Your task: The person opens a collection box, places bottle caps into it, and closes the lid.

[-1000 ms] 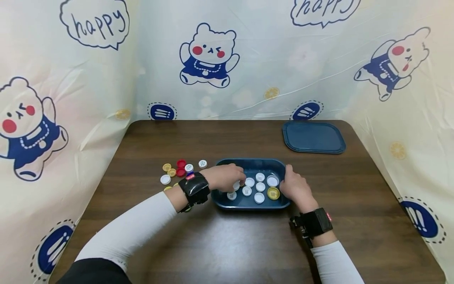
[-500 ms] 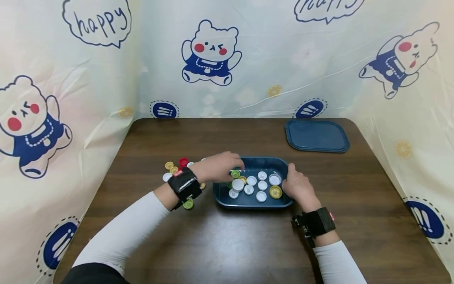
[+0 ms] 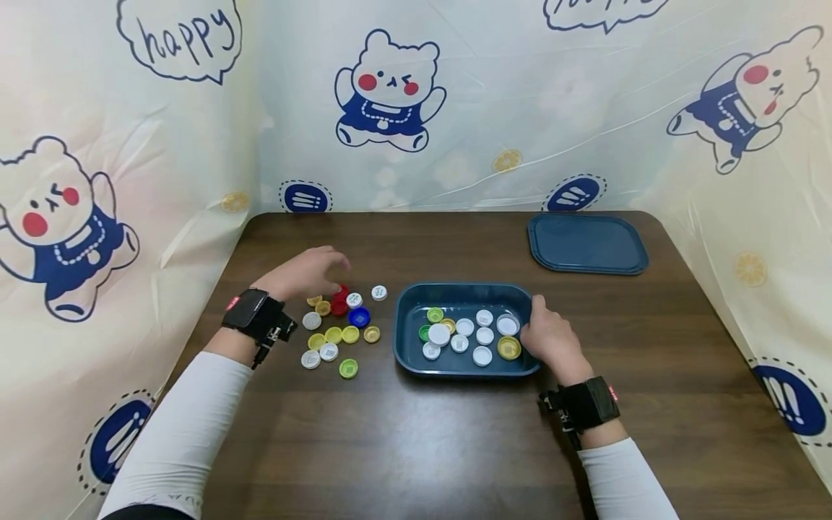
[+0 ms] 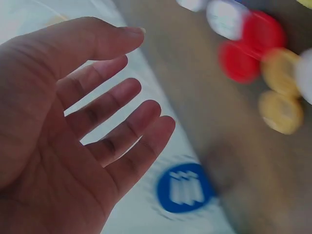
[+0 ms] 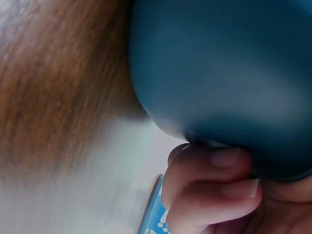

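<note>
My left hand (image 3: 305,274) hovers over the far left of a loose group of plastic bottle caps, its fingertips near a red cap (image 3: 339,308). In the left wrist view, the thumb and fingers spread apart with nothing between them. Around it on the table lie a blue cap (image 3: 359,317), a light green cap (image 3: 348,369), and several yellow and white ones. My right hand (image 3: 552,338) grips the right end of a dark blue tray (image 3: 468,295); the right wrist view shows its curled fingers (image 5: 209,195) at the rim. Inside are white caps (image 3: 438,334), green caps and yellow caps.
A flat dark blue lid or second tray (image 3: 588,243) lies at the table's back right. One white cap (image 3: 379,292) sits apart, between the group and the tray. A printed cloth (image 3: 390,173) hangs behind the wooden table (image 3: 390,448).
My left hand has let go of a white cap in the tray and swung left over the loose caps, its fingers opening. The right hand stays at the tray's right end.
</note>
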`<state>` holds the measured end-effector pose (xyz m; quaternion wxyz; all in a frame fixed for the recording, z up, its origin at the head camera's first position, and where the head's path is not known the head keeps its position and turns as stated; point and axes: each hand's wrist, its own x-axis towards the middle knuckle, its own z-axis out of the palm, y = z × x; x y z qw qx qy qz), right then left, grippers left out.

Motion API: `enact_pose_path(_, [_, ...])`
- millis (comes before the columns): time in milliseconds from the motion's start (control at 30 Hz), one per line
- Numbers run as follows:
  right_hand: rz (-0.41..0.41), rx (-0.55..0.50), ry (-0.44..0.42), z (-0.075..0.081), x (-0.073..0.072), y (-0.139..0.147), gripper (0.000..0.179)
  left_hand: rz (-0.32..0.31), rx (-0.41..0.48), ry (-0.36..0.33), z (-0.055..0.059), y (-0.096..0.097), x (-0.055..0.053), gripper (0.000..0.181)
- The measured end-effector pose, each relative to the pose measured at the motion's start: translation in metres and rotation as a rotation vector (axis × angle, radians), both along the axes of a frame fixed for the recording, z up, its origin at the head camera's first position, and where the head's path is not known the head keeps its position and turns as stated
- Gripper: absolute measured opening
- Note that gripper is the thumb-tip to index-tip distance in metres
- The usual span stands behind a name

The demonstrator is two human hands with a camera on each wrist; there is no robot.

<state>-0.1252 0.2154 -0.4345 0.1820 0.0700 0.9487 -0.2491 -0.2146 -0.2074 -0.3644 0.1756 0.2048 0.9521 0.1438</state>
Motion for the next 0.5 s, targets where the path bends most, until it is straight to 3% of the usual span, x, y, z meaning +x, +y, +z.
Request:
enact_pose_path(233, [0.01,-0.002,0.012,0.0,-0.001,0.0,0.058,0.071,-0.06,-0.054,-0.038,-0.037,-0.004,0.036])
enact_pose_path(500, [0.007,-0.004,0.0,-0.001,0.0,0.0,0.059,0.074,-0.041,-0.075,-0.051,-0.05,-0.006,0.031])
